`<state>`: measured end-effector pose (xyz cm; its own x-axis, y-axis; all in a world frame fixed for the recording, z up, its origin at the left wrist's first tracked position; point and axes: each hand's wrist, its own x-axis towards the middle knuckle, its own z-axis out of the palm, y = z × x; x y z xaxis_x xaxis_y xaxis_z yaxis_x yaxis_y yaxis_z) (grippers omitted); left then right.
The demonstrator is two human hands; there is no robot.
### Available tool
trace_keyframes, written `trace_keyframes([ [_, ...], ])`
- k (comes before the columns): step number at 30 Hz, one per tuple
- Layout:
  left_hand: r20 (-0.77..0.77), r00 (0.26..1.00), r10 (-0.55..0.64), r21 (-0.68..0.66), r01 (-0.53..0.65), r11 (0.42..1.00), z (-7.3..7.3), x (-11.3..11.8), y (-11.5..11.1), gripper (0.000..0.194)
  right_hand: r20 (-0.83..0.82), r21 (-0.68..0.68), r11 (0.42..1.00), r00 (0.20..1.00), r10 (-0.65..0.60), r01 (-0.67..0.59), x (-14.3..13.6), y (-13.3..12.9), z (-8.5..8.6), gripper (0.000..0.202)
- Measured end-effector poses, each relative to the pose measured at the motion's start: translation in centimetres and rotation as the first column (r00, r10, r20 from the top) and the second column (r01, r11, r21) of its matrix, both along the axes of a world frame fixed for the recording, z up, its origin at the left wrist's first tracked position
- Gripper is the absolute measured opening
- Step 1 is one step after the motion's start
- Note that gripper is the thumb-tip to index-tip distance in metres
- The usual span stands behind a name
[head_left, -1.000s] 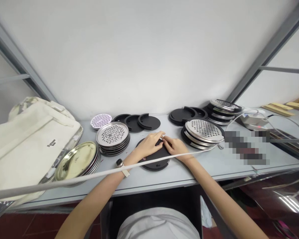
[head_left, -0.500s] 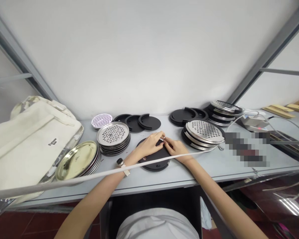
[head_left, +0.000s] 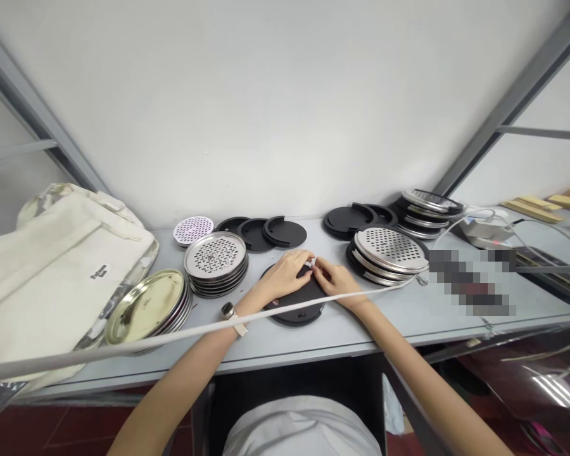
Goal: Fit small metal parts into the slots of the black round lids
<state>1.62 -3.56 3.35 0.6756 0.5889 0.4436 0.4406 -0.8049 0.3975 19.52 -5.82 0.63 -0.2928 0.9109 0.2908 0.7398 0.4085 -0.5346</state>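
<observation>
- Pale grey cloth covers the seated person's lap, right up against the near side of the desk.
- A white cable stretches slantwise in front of the person, crossing over both arms.
- On the left wrist sits a watch with a light strap.
- Between the arms, close to the near edge of the desk, a round black disc lies flat, with a small hole showing in its near part.
- The left hand rests over the disc, fingers bent; the right hand comes in at its far right side. Their fingertips nearly meet by the far rim, around a tiny whitish bit. I can't tell whether either hand is pinching it.
- Off to the left leans a pile of gold-topped plates, with a cream bag beside it.
- Just past the left wrist stands a stack of silver grater plates; right of the hands, a second perforated stack.
- Farther back, three overlapping black discs lie near a pale purple perforated disc.
- Behind everything rises a plain white wall.
</observation>
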Motion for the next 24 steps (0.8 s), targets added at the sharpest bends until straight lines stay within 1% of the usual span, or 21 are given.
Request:
trace_keyframes([
  [5,-0.041,0.999,0.020,0.035,-0.019,0.999,0.04,-0.05,-0.10,0.021,-0.025,-0.002,1.000,1.000,0.018,-0.018,0.02,0.11,-0.10,0.022],
  [11,-0.077,0.997,0.024,0.023,-0.022,0.999,0.42,-0.05,-0.30,0.017,-0.004,-0.002,1.000,1.000,0.018,-0.018,0.04,-0.06,0.01,0.025],
  [16,-0.044,0.999,0.014,-0.015,-0.014,1.000,0.43,-0.03,-0.26,0.013,0.022,0.003,1.000,1.000,0.018,-0.018,0.15,-0.12,0.13,0.025],
  [21,0.004,1.000,-0.001,-0.093,0.001,0.996,0.10,-0.05,-0.09,0.017,0.030,-0.005,0.999,0.999,0.034,-0.034,0.19,-0.17,-0.05,0.025],
  [24,-0.002,1.000,0.006,-0.085,-0.006,0.996,0.09,-0.08,-0.11,0.019,0.044,-0.012,0.999,0.998,0.039,-0.039,0.14,-0.12,-0.20,0.025],
])
